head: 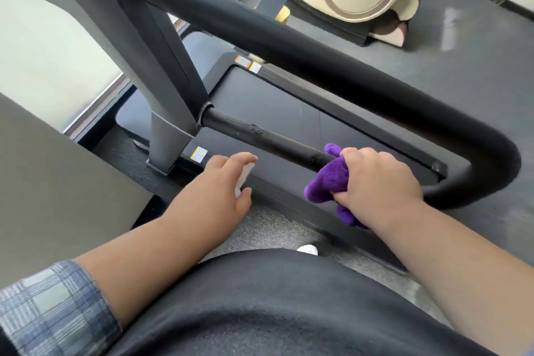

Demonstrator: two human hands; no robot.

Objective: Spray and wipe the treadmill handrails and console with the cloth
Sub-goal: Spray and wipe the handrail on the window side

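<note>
The right hand (378, 182) is closed around a bunched purple cloth (326, 182) and presses it against the thin black lower handrail bar (260, 133), at the bar's near right end, just left of where the thick padded handrail (318, 66) loops round. The left hand (219, 182), left of it and apart from the bar, has thumb and fingers curled on a white object (244, 179) that is mostly hidden and cannot be identified. The treadmill belt (289, 107) lies beneath both, with the grey upright (161, 66) at far left and a plaid sleeve (52, 306) at near left.
</note>
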